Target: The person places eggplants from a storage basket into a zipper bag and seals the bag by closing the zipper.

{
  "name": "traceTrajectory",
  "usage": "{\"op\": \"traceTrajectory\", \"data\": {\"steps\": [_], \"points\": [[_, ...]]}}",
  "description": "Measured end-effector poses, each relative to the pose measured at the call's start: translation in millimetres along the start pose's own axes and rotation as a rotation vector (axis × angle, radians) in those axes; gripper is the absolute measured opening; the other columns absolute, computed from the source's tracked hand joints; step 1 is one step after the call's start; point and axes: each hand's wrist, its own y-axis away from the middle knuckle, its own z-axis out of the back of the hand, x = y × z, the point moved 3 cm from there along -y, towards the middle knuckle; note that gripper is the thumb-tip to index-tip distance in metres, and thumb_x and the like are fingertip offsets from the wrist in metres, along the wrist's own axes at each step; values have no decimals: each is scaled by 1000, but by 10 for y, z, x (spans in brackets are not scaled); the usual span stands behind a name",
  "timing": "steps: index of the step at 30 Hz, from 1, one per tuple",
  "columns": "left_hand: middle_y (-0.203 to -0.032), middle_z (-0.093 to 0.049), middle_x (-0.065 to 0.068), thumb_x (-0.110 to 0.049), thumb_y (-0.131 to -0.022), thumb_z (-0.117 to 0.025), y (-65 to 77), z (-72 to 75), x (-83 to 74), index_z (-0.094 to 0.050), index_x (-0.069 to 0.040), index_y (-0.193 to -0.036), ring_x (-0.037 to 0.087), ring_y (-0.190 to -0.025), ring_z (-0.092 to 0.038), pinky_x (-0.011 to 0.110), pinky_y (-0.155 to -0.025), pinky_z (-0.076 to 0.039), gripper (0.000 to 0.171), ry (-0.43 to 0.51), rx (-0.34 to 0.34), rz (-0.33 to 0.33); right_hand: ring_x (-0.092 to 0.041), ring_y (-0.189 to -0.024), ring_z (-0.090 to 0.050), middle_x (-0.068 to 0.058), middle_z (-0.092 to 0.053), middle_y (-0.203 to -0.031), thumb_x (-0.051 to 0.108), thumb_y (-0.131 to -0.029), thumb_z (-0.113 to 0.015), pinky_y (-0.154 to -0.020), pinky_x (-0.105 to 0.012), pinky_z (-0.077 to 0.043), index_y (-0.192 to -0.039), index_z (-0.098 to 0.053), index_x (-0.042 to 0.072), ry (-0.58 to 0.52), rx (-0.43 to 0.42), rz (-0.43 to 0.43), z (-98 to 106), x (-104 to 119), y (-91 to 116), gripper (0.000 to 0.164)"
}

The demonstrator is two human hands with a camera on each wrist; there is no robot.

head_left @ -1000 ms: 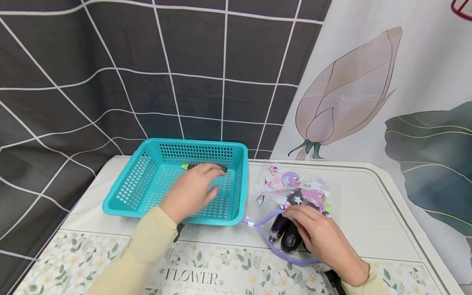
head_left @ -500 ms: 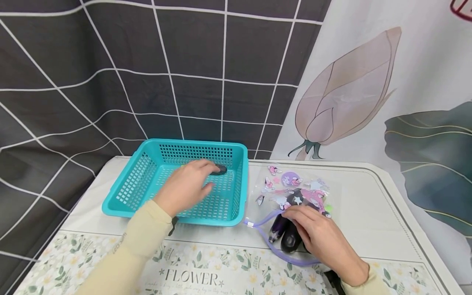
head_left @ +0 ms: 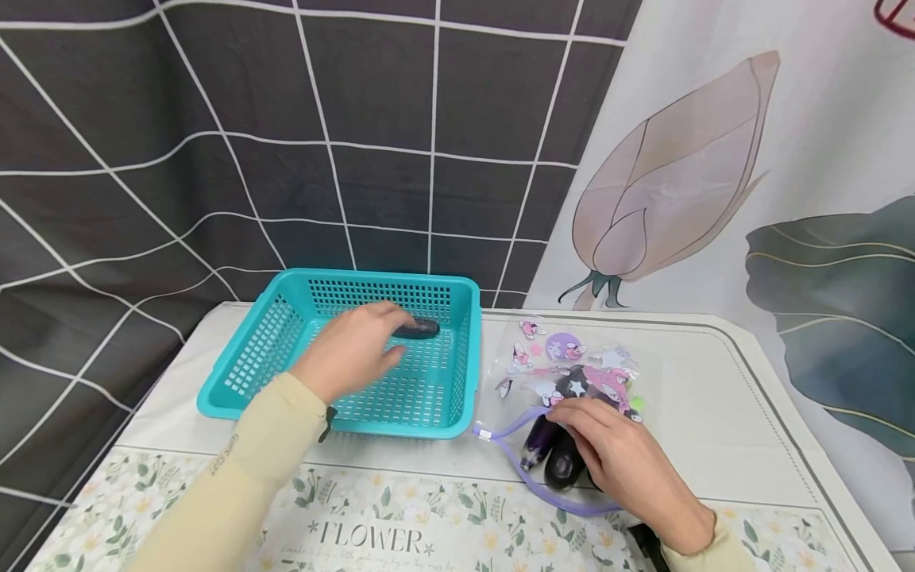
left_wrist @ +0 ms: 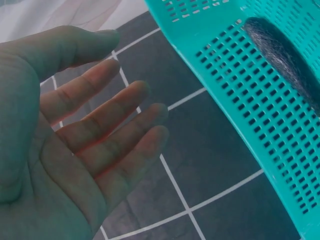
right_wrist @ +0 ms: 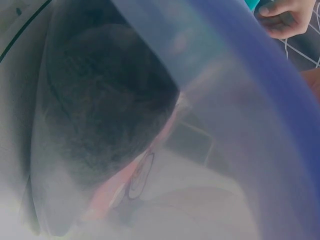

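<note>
My left hand (head_left: pixel 350 349) hovers over the teal basket (head_left: pixel 468 373), its fingers loosely spread and holding nothing. Beneath and just beyond it lies a dark eggplant (head_left: pixel 422 329) on the basket floor, its left part hidden behind the hand. In the left wrist view, a gap separates the fingers (left_wrist: pixel 125 97) from that eggplant (left_wrist: pixel 280 55). On the right, my right hand (head_left: pixel 629 453) pinches the upper edge of a clear zip bag (head_left: pixel 525 381) with purple rim and cartoon prints. Several dark eggplants (head_left: pixel 565 462) lie inside the bag, partly covered by the prints and hand.
A white table (head_left: pixel 715 381) carries the basket and bag. Its front part has a floral cover (head_left: pixel 429 508) marked FLOWER. Behind stands a dark gridded curtain (head_left: pixel 386 191), and a white flower-patterned curtain (head_left: pixel 822 143) hangs to the right.
My left hand has drifted left over the basket, uncovering more of the eggplant's right end while hiding its green tip. The right hand and bag have stayed in place.
</note>
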Motion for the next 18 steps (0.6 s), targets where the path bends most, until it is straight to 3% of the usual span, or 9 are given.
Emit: {"op": "traceTrajectory", "data": {"steps": [18], "points": [[-125, -67, 12, -13, -89, -75, -82, -87, 266, -70, -5, -123, 31, -112, -65, 47, -94, -54, 35, 1, 124, 97, -18, -104, -66, 1, -67, -116, 29, -109, -27, -81, -34, -55, -112, -70, 13, -8, -10, 14, -2, 0, 0, 46]]}}
